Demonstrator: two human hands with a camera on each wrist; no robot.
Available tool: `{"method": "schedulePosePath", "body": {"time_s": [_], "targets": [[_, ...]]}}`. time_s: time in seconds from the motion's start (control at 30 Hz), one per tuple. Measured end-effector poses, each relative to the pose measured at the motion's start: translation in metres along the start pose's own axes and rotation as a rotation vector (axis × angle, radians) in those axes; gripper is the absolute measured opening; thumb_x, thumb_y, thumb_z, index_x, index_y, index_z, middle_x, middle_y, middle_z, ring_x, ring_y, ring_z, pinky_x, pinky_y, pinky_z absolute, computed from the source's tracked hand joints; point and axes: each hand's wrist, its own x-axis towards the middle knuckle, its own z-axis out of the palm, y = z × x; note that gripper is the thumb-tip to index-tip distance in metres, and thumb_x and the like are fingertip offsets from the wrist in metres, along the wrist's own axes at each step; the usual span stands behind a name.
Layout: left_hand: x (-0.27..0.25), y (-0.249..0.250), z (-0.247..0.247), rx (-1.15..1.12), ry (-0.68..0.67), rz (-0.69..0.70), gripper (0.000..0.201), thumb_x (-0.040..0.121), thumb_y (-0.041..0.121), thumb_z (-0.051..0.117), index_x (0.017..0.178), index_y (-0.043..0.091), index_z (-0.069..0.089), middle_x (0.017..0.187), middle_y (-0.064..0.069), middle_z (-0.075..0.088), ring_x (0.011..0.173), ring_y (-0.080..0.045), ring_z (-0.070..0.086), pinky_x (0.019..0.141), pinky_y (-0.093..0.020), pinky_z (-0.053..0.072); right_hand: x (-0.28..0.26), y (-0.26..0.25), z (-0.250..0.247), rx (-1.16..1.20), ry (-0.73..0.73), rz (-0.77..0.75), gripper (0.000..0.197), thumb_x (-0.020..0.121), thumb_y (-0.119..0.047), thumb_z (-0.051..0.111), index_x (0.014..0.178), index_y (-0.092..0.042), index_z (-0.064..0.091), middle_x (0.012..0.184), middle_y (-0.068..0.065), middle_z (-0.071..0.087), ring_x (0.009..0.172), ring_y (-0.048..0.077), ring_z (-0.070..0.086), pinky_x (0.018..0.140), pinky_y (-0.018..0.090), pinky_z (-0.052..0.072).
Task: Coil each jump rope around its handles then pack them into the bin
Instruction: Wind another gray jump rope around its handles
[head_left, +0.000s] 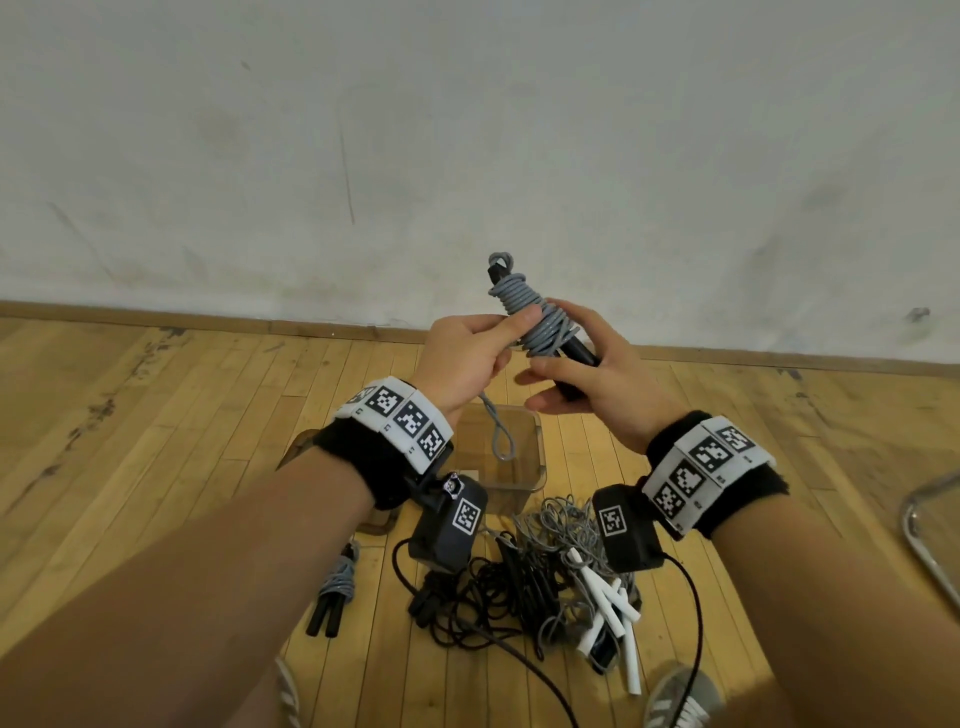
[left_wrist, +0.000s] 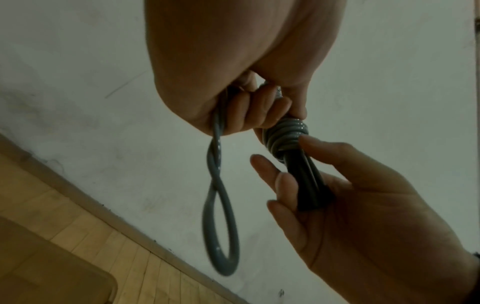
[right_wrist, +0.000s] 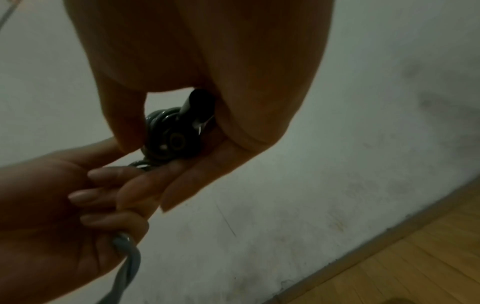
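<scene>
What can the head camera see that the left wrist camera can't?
Only the head view shows the clear plastic bin on the wooden floor, a finished grey rope bundle with black handles, and a tangled pile of black and grey ropes with white handles.

Only the left wrist view shows, close up, the twisted leftover grey loop dangling whole below the left hand.

Both show the left hand gripping the grey rope while the right hand holds the paired black handles wrapped in grey coils.
</scene>
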Motion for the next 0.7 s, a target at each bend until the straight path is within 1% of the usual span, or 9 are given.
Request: {"method": "schedulePosePath", "body": {"time_s": [0.1,0.2,0.27,0.4,0.47,0.53,0.57,0.63,0.7], "targets": [[-0.001,-0.002,0.0,0.032,0.005,0.005,0.038,0.093,0.039,0.072,0.098,0.002,0.078,0.059,-0.001,0.061,0.049,-0.008,0.051,0.052,-0.018,0.041,0.001,0.003,-0.003,-0.098,-0.032,-0.012,0.041,0.096,-0.014,0.068,0.134,-0.014,0.054,0.082,0.008,0.071,0.066,0.02,0.07,0.072,0.041,0.062],[-0.001,-0.003,-0.001,0.076,-0.031,-0.009,0.022,0.097,0.031,0.069,0.106,0.013,0.075,0.08,-0.003,0.078,0.066,-0.011,0.069,0.064,-0.022,0.049,0.006,0.008,-0.008,-0.12,0.083,-0.062,0.034,0.098,-0.015,0.066,0.13,-0.009,0.055,0.071,0.007,0.063,0.053,0.017,0.059,0.073,0.053,0.058],[-0.003,-0.004,0.001,0.099,-0.057,-0.029,0.014,0.099,0.023,0.067,0.105,0.011,0.069,0.083,-0.006,0.079,0.064,-0.013,0.071,0.062,-0.023,0.05,0.008,0.009,-0.009,-0.164,0.128,-0.093,0.034,0.098,-0.015,0.066,0.13,-0.01,0.054,0.069,0.004,0.062,0.052,0.014,0.057,0.071,0.057,0.057],[-0.005,-0.002,0.004,0.114,-0.139,-0.071,0.012,0.102,0.019,0.061,0.097,0.011,0.053,0.078,-0.005,0.073,0.059,-0.018,0.07,0.055,-0.021,0.049,0.006,0.009,-0.009,-0.343,0.177,-0.169,0.045,0.097,-0.019,0.068,0.137,-0.011,0.05,0.077,0.001,0.064,0.055,0.009,0.059,0.059,0.045,0.058],[-0.003,-0.003,0.003,0.154,-0.147,-0.063,0.012,0.103,0.021,0.058,0.096,0.011,0.057,0.078,-0.003,0.071,0.067,-0.017,0.072,0.066,-0.027,0.053,0.007,0.011,-0.011,-0.445,0.195,-0.191,0.049,0.097,-0.022,0.068,0.141,-0.015,0.047,0.085,-0.001,0.066,0.058,0.006,0.061,0.054,0.031,0.055],[-0.003,-0.006,0.003,0.179,-0.13,-0.029,0.015,0.104,0.023,0.058,0.1,0.009,0.061,0.078,-0.002,0.071,0.07,-0.017,0.072,0.079,-0.037,0.056,0.009,0.013,-0.014,-0.516,0.211,-0.19,0.052,0.096,-0.024,0.068,0.143,-0.019,0.045,0.088,-0.003,0.067,0.058,0.004,0.061,0.053,0.027,0.055],[-0.004,-0.008,0.004,0.182,-0.122,-0.016,0.016,0.104,0.023,0.057,0.104,0.007,0.061,0.078,-0.003,0.072,0.068,-0.017,0.071,0.08,-0.04,0.057,0.009,0.014,-0.015,-0.548,0.219,-0.186,0.053,0.096,-0.026,0.069,0.143,-0.022,0.044,0.089,-0.004,0.067,0.057,0.004,0.06,0.053,0.028,0.055],[-0.004,-0.009,0.006,0.177,-0.11,-0.013,0.018,0.104,0.022,0.058,0.114,0.007,0.058,0.078,-0.004,0.071,0.059,-0.014,0.066,0.073,-0.04,0.057,0.011,0.016,-0.015,-0.627,0.237,-0.179,0.054,0.096,-0.03,0.068,0.144,-0.027,0.042,0.093,-0.006,0.068,0.056,0.003,0.059,0.056,0.029,0.055],[-0.003,-0.008,0.005,0.179,-0.119,-0.041,0.025,0.103,0.02,0.06,0.125,0.007,0.06,0.078,-0.004,0.071,0.055,-0.011,0.064,0.066,-0.034,0.056,0.012,0.018,-0.017,-0.696,0.266,-0.185,0.056,0.097,-0.034,0.067,0.146,-0.029,0.041,0.101,-0.009,0.068,0.063,0.001,0.059,0.06,0.024,0.051]]}}
